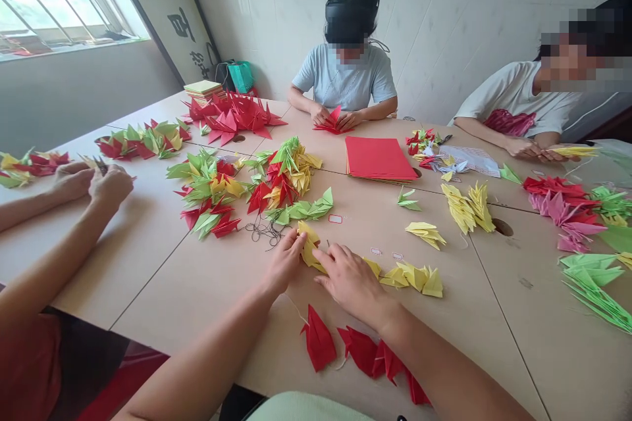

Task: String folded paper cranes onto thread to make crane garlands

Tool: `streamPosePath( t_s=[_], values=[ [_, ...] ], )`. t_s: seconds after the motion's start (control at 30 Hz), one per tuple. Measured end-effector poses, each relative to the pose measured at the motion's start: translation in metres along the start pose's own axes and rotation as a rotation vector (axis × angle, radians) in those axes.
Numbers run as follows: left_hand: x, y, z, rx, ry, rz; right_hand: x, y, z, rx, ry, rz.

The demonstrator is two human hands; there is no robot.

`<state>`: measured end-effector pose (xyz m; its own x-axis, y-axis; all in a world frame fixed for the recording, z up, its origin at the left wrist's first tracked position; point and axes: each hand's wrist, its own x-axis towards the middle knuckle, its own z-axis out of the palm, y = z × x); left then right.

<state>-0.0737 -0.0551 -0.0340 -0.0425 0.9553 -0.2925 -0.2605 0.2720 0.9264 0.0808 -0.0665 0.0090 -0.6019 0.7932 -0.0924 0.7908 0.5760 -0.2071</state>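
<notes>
My left hand (287,258) pinches the upper end of a yellow folded-paper crane (309,245). My right hand (349,277) is over the lower part of it, index fingertip touching the paper and thumb apart from it. To the right, a row of yellow paper cranes (415,277) runs out from behind my right hand. Several red paper cranes (318,342) on white thread lie in front of me, partly hidden by my right forearm. Tangled dark thread (266,231) sits just beyond my left hand, beside a green row of cranes (306,209).
Multicoloured crane strings (212,191) lie at left centre. A stack of red paper (380,159) is beyond my hands. Yellow crane bundles (467,207) and a table hole (502,227) are to the right. Co-workers sit opposite and at right; another's hands (109,185) work at left.
</notes>
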Motion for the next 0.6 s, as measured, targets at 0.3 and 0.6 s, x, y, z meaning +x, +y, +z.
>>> streamPosePath(
  t_s=[0.3, 0.6],
  values=[
    [0.000, -0.001, 0.001, 0.042, -0.027, 0.018, 0.013, -0.005, -0.006, 0.018, 0.042, -0.016],
    [-0.005, 0.002, 0.002, 0.055, -0.116, 0.000, -0.037, 0.061, -0.029, 0.120, 0.280, 0.122]
  ],
)
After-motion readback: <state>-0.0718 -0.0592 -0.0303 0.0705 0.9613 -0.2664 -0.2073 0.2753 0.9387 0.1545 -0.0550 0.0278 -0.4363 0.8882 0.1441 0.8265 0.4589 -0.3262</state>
